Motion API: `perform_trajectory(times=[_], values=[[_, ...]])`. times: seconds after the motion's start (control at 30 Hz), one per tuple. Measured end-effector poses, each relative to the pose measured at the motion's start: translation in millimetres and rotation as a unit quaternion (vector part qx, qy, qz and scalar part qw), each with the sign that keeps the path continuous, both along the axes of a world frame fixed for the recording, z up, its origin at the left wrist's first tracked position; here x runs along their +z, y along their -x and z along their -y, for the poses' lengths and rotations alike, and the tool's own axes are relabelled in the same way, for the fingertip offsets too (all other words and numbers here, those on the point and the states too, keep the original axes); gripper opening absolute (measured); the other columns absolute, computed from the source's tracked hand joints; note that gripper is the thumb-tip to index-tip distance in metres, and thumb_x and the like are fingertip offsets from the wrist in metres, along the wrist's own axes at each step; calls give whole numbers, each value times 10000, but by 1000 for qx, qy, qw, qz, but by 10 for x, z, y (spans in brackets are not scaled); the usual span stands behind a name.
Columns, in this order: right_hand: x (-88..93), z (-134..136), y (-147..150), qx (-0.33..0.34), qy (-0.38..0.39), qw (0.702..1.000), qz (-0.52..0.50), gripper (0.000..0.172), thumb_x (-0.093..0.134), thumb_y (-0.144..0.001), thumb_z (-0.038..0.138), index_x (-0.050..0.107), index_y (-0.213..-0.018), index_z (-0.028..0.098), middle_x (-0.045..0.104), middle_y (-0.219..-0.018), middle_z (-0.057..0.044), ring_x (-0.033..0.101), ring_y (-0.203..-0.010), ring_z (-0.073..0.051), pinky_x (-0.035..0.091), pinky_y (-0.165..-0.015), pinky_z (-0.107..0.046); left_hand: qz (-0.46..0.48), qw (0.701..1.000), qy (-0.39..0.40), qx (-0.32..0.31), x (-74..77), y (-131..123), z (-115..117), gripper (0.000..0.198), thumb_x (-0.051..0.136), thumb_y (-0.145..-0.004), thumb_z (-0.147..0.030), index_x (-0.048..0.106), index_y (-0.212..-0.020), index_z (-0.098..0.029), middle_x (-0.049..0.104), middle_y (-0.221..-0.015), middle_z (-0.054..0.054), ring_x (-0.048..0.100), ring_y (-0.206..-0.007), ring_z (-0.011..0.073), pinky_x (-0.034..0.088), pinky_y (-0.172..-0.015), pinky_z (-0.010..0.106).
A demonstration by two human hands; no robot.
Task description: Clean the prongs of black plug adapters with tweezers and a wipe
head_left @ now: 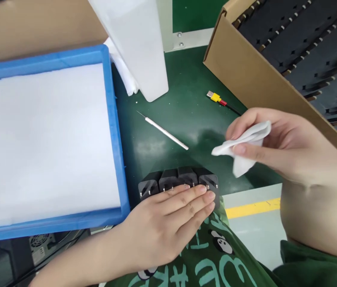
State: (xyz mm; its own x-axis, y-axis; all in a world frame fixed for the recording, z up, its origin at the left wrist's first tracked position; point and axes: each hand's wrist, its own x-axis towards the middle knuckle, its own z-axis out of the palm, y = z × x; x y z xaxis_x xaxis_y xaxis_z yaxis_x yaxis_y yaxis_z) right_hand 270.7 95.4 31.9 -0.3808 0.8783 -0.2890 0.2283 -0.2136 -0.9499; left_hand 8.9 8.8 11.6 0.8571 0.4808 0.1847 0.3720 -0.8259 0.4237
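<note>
While the left hand (168,223), fingers together, steadies four black plug adapters (178,180), the right hand (288,149) pinches a white wipe (246,148) at their two o'clock; contact likely needs an eight-o'clock move.

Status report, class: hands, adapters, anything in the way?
Left hand flat on row of black adapters. Right hand pinching white cloth. Metal pick lies beyond, apart.

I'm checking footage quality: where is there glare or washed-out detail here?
Head view: the white sheet in the blue tray is washed out; the green mat shows soft glare beside the metal pick; the right hand and cloth shadow it; the black adapters under the left hand look sharp.
</note>
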Motion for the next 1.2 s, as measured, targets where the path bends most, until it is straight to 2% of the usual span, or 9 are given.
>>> perform_trajectory(times=[0.13,0.27,0.47,0.53,0.67,0.77,0.87,1.0,1.2], values=[[51,-90,349,155,-60,985,38,57,704,-851,177,686,-827,226,650,-709,18,570,-567,-118,436,-502,-266,5,1000,-17,6,-14,-13,4,369,445,-1020,-110,607,-1350,-82,603,-1448,57,565,-1351,186,423,-1199,323],[-1,-169,540,250,-75,962,82,99,678,-827,141,680,-760,214,652,-675,17,581,-570,-134,394,-474,-281,36,999,-33,23,-51,-34,17,360,419,-1023,-109,639,-1308,-88,646,-1396,42,611,-1294,165,453,-1167,303],[19,-247,900,273,-19,962,24,89,690,-852,205,656,-769,209,626,-638,32,549,-535,-111,389,-467,-263,25,997,-66,9,-74,-4,10,374,466,-1015,-133,599,-1360,-71,624,-1424,57,567,-1347,180,418,-1192,301],[29,-237,1115,286,-57,956,23,133,679,-839,159,620,-726,198,610,-658,36,533,-569,-99,378,-500,-254,24,997,-76,-2,-76,7,5,371,496,-1009,-137,600,-1355,-52,635,-1409,73,579,-1335,194,415,-1199,315],[-30,-211,1391,367,-142,916,79,313,607,-801,52,421,-585,180,496,-624,51,404,-563,-73,276,-509,-258,34,998,-58,4,-103,-8,26,368,493,-1010,-139,605,-1348,-45,635,-1404,92,570,-1347,194,379,-1228,311],[-67,-230,1315,394,-127,906,91,375,611,-832,83,351,-578,179,421,-596,56,323,-536,-68,236,-492,-263,51,997,-50,38,-129,-40,64,345,500,-1003,-137,637,-1312,-67,647,-1390,64,578,-1337,184,382,-1223,302],[-53,-264,1097,400,-104,904,108,322,601,-849,100,421,-596,183,424,-588,57,321,-523,-69,201,-471,-270,71,994,-43,68,-137,-61,86,326,488,-1007,-130,660,-1279,-79,671,-1358,37,621,-1283,162,438,-1176,276],[-31,-269,829,398,-90,905,120,182,608,-865,138,565,-701,202,496,-626,45,382,-538,-84,206,-463,-267,76,994,-35,65,-129,-59,74,350,435,-1017,-101,650,-1292,-77,672,-1355,33,629,-1273,153,479,-1139,272],[-35,-260,463,351,-59,924,138,185,686,-877,283,596,-742,195,590,-681,26,512,-592,-107,329,-502,-237,66,994,-62,64,-162,-63,69,328,437,-1030,-124,669,-1262,-114,677,-1358,20,628,-1272,144,485,-1135,283]])
